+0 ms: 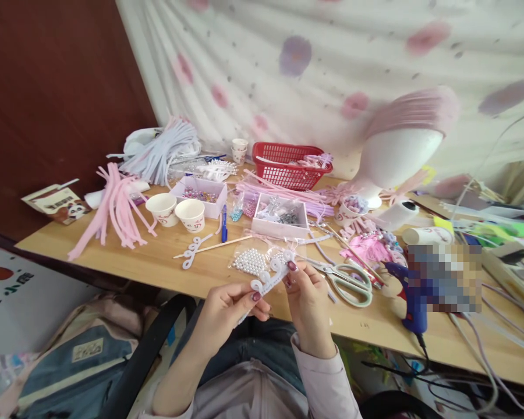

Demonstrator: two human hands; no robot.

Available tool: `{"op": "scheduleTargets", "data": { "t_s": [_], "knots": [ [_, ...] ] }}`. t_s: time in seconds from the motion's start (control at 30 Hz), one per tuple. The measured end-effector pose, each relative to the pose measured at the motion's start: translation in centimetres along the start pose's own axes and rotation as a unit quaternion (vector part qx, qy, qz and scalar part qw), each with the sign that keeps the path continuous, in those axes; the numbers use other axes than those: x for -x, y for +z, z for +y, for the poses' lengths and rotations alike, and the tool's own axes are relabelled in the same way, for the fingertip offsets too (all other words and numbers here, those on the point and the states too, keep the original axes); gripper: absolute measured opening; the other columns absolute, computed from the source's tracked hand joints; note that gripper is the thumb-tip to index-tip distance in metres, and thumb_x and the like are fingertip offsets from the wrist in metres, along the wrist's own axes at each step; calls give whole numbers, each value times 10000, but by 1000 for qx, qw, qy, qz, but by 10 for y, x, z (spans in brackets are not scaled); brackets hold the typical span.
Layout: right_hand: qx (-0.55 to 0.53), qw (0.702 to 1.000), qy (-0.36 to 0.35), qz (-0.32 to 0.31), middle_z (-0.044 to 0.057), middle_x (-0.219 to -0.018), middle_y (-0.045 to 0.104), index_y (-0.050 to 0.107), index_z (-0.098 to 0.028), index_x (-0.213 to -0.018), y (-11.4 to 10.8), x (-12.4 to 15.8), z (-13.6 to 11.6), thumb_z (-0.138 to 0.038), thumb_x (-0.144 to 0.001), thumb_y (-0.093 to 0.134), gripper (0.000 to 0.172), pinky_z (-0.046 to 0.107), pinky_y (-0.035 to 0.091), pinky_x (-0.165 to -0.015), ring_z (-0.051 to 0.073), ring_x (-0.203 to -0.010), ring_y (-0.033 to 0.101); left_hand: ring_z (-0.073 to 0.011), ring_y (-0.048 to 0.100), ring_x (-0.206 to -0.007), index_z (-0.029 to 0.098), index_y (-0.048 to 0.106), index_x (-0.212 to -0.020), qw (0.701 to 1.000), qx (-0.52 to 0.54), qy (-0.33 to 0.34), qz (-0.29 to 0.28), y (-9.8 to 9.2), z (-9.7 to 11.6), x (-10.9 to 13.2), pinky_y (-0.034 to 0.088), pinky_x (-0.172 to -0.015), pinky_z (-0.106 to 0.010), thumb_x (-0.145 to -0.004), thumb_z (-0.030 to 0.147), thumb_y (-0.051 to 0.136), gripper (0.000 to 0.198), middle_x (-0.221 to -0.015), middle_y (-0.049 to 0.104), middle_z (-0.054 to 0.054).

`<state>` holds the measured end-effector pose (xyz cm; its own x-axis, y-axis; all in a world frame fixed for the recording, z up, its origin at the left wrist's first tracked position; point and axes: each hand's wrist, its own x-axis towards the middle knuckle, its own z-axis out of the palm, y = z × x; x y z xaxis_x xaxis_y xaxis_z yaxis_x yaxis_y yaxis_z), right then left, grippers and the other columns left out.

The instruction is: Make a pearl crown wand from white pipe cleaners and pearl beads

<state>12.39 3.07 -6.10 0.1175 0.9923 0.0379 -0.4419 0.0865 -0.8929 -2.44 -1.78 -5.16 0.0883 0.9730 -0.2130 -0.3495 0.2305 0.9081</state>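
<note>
Between my two hands, over the table's front edge, is a white pipe cleaner piece bent into curls (pixel 271 278). My left hand (pixel 231 305) pinches its left end between thumb and fingers. At the upper right end, my right hand (pixel 305 291) grips it with thumb and forefinger. Just behind it lies a clear bag of white pearl beads (pixel 250 262). A similar curled white piece (pixel 194 251) rests on the table to the left, across a thin wooden stick (pixel 222 244). Scissors with pale green handles (pixel 353 285) lie right of my right hand.
A blue glue gun (pixel 413 297) stands at the right with its cord hanging off the edge. Paper cups (pixel 190 215), a box of small parts (pixel 280 228), a red basket (pixel 283 174), pink pipe cleaners (pixel 117 209) and a white head form (pixel 395 157) stand farther back.
</note>
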Motion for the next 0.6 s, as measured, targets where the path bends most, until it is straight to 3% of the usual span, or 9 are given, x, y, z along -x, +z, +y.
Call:
{"op": "scheduleTargets", "data": {
  "t_s": [0.13,0.4,0.6],
  "knots": [
    [-4,1000,-3,-2,-52,-539,456,603,-190,-580,2,1,0,-387,-711,799,306,249,321,-539,100,-537,367,-109,651,-526,138,761,-731,1000,20,-14,10,1,-2,1,525,-575,-204,-723,390,809,257,-645,748,-46],
    [9,999,16,-39,-24,-665,613,714,-209,-765,1,3,-4,-403,-717,816,225,236,423,-584,103,-580,486,-86,593,-490,129,732,-645,999,23,11,25,8,1,2,485,-535,-191,-728,347,796,242,-597,715,-38],
    [27,997,22,-63,-18,-628,651,693,-194,-712,-4,4,-4,-366,-719,828,220,224,463,-568,103,-557,548,-86,587,-499,125,744,-700,999,11,17,26,5,4,4,489,-549,-197,-746,355,788,239,-616,718,-40]
  ]
}}
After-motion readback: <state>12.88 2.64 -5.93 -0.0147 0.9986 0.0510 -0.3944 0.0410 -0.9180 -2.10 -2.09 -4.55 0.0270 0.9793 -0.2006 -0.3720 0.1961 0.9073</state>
